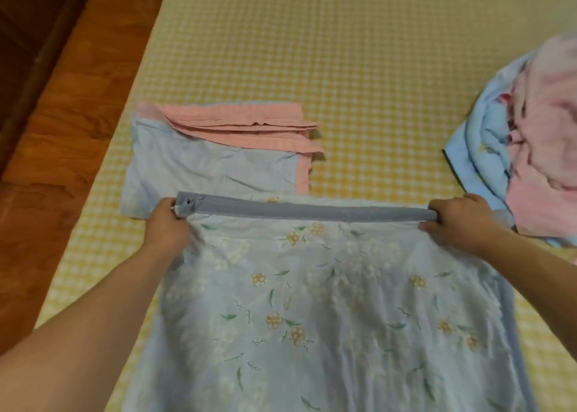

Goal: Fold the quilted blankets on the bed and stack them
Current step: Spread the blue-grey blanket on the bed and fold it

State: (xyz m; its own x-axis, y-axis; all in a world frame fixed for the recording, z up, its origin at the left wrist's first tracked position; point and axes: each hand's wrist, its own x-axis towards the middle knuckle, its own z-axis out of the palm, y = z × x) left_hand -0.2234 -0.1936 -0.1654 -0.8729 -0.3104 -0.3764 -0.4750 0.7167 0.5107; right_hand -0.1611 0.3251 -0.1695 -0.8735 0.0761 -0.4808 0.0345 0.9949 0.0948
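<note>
both arms extended; left hand (167, 224) and right hand (459, 221) fingers curled, gripping floral blanket (327, 302) far corners above bed (343, 68).

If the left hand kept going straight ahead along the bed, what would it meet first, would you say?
Probably the folded blue-and-pink blanket, lying just beyond the left hand, though the gap is hard to judge.

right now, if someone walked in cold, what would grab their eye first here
First the pale blue floral blanket spread in the near middle, its grey-banded far edge gripped by the left hand and right hand. Just beyond it, to the left, lies a folded blue and pink blanket; a crumpled pink and blue heap sits at the right edge of the yellow checked bed.
</note>
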